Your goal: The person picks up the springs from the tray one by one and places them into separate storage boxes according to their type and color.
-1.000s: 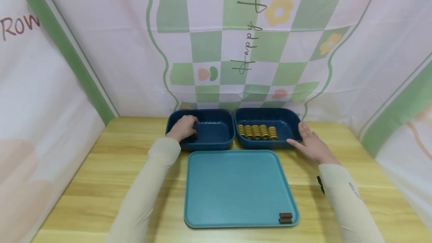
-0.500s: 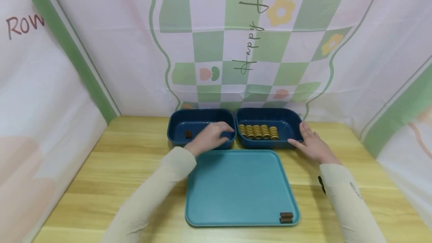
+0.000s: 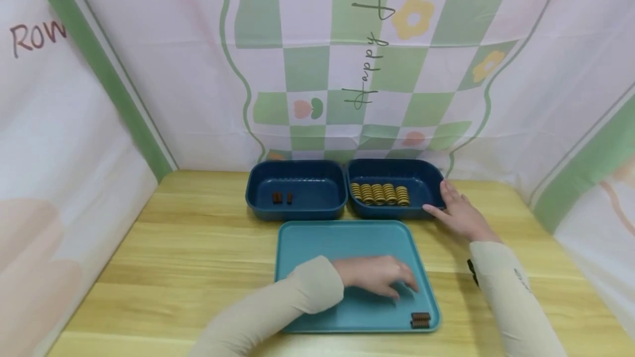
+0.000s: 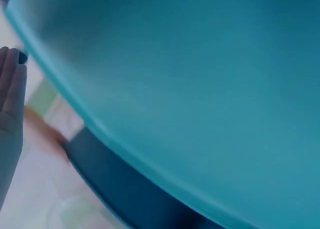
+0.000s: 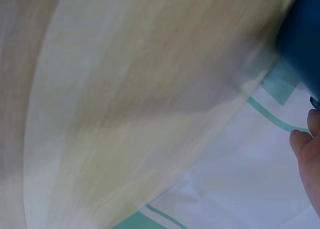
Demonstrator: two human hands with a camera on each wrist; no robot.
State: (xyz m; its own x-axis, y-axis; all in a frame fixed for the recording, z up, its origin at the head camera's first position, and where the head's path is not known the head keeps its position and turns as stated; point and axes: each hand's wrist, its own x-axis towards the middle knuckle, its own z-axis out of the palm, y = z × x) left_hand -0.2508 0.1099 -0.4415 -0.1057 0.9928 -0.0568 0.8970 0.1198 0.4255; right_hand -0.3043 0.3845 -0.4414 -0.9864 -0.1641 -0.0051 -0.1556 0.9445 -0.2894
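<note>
My left hand (image 3: 379, 275) hovers over the teal tray (image 3: 342, 244), thumb and fingers apart with nothing visible between them. In the left wrist view its fingers (image 4: 12, 89) look extended at the left edge. Just beyond the fingertips, two ribbed dark-brown pieces (image 3: 420, 320) lie in the tray's near right corner. My right hand (image 3: 460, 211) rests against the right end of the right navy box (image 3: 421, 167), fingers extended and thumb at the front rim. Inside that box stand several ribbed gold-and-black stacks (image 3: 378, 194). Small brown pieces (image 3: 276, 198) sit in the left navy box (image 3: 297, 215).
Both boxes stand side by side behind the tray, at the back of the wooden table (image 3: 159, 247). A printed cloth (image 3: 302, 70) hangs right behind them. Another cloth wall (image 3: 64, 180) borders the table on the left.
My left hand has come out of the left box and swung right and toward me, over the tray. Brown pieces in that box are now uncovered. My right hand has stayed in place.
</note>
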